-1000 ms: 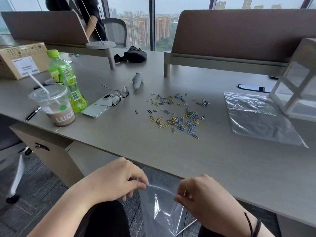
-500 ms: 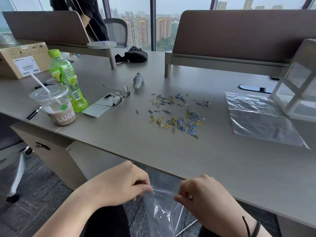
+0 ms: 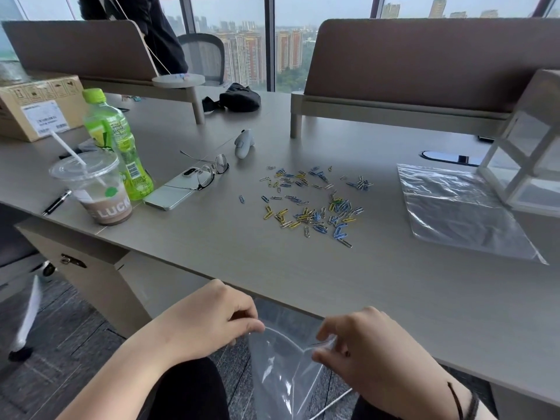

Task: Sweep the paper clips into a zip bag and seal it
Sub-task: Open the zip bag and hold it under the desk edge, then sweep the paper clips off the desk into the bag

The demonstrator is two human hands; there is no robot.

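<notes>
While the fingertips of the left hand (image 3: 209, 322) pinch one lip of the clear, floppy plastic zip bag (image 3: 281, 368) and those of the right hand (image 3: 363, 350) pinch the other, the mouth is drawn apart into a curved opening at the bottom centre of the frame. Both hands are clamped on the bag's top edge, thumb against forefinger, which looks like the grip needed to peel the zip strip open. The bag hangs below the near edge of the grey wood-grain desk (image 3: 303, 268), over the person's lap, probably so that the mouth can sit under the lip of the desk and catch what is pushed off it.

Further up, in the middle of the frame, the scattered blue, yellow and silver paper clips (image 3: 312, 204) lie loose on the desk, well apart from the hands and untouched; none are in the bag. A second clear plastic bag (image 3: 460, 210) lies flat at the right. To the left of the clips rest a pair of thin-rimmed glasses (image 3: 212, 174) on a silver phone (image 3: 172, 192), near enough that a wide sweep could catch them.
</notes>
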